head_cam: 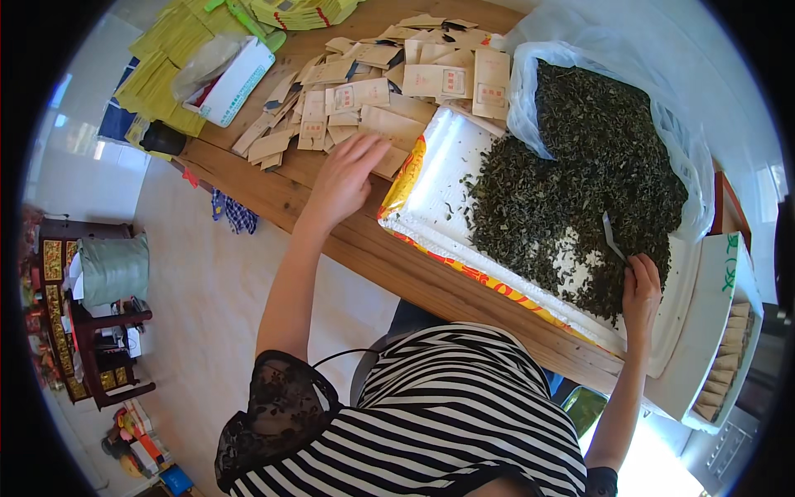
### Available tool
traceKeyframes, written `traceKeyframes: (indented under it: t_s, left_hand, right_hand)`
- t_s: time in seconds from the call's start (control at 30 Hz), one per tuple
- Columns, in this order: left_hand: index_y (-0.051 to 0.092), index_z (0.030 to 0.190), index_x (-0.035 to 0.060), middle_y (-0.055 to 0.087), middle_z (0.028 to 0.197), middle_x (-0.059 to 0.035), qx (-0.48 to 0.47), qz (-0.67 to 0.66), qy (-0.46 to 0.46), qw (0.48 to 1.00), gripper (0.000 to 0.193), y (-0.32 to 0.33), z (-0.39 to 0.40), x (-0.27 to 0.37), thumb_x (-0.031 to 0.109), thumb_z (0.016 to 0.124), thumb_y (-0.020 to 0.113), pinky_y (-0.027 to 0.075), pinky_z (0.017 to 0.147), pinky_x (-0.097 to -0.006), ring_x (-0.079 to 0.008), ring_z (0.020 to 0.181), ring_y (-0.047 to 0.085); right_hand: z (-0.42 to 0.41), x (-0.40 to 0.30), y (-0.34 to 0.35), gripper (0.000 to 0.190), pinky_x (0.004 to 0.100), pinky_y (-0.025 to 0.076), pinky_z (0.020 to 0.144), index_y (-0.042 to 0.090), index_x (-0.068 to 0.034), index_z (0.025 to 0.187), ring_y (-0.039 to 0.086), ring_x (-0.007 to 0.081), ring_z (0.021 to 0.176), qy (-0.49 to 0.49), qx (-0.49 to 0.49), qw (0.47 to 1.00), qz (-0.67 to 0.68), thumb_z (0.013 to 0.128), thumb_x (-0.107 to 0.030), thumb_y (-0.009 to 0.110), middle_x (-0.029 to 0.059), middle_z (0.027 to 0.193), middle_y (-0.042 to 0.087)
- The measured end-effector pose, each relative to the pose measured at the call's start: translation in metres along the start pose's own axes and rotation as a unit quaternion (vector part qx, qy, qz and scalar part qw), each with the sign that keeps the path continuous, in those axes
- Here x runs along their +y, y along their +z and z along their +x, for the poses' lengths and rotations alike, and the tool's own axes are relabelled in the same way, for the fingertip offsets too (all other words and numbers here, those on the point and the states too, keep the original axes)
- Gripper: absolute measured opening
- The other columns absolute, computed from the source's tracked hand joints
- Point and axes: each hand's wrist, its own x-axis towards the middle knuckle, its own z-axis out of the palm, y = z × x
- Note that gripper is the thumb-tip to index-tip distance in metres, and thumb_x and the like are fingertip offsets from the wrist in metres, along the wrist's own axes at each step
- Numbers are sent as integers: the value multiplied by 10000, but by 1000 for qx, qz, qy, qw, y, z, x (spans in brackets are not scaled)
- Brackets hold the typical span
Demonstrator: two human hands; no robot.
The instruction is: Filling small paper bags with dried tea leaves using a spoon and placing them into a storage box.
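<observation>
Dark dried leaves, looking like loose tea [590, 143], lie heaped in a white foam tray [428, 186] and spill from a clear plastic bag [528, 81]. My right hand [643, 289] holds a small metal scoop or spoon [611, 236] over the leaves at the tray's right part. Many small brown paper packets [357, 96] are piled left of the tray. My left hand [348, 180] hovers at or touches the near edge of that pile, fingers bent over a packet [391, 127]; whether it grips one is hidden.
A white box of upright brown packets [714, 335] stands at the right. Stacked yellow packaging [161, 74], a small white box [239, 81] and a green plastic item [248, 22] sit on the wooden table [279, 192] at the back left. A black container [163, 139] stands near its left edge.
</observation>
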Motion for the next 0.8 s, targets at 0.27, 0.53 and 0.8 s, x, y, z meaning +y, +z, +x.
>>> traceKeyframes:
  t_s: [0.27, 0.53, 0.8]
  left_hand:
    - [542, 1256, 26, 548, 1249, -125, -119, 5, 11, 993, 632, 2, 20, -9, -6, 645, 704, 376, 1053, -413, -315, 1211, 485]
    - [525, 1240, 32, 537, 1260, -120, -59, -121, -89, 987, 632, -24, 12, -4, 53, 666, 790, 397, 1036, -366, -281, 1197, 509]
    - [508, 1292, 40, 562, 1241, -86, 8, -323, -40, 946, 744, -6, 38, 80, 153, 659, 881, 406, 1013, -349, -215, 1157, 538]
  right_hand:
    - [1, -2, 4, 151, 380, 495, 872, 665, 24, 1019, 622, 345, 983, 38, 12, 999, 5, 879, -14, 626, 167, 1085, 647]
    - [-2, 1, 0, 120, 340, 507, 804, 666, 22, 989, 649, 269, 894, 71, 59, 992, 81, 883, -31, 644, 128, 1007, 676]
    - [6, -27, -15, 138, 224, 487, 715, 672, 15, 1037, 606, 92, 761, 264, 61, 858, 436, 937, -32, 590, 47, 887, 664]
